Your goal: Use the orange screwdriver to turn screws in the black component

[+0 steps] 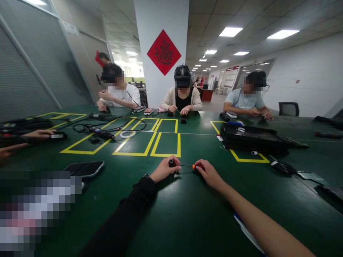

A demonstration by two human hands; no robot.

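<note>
Near the middle of the green table (pixel 171 214), my left hand (pixel 164 169) is closed on a small black cylindrical object (pixel 172 163). To its right, my right hand (pixel 209 173) is closed round the handle of a screwdriver with an orange collar (pixel 193 166). The thin metal shaft runs leftward from the collar to the black object. Whether its tip is inside or only touching the object cannot be made out. My fingers hide most of the handle.
A phone (pixel 85 169) lies left of my left hand. Cables (pixel 100 131) and a white ring (pixel 127 134) lie beyond, among yellow tape outlines. Black trays (pixel 252 137) stand at the right. Three people sit across the table; another person's hand (pixel 40 134) is at the left.
</note>
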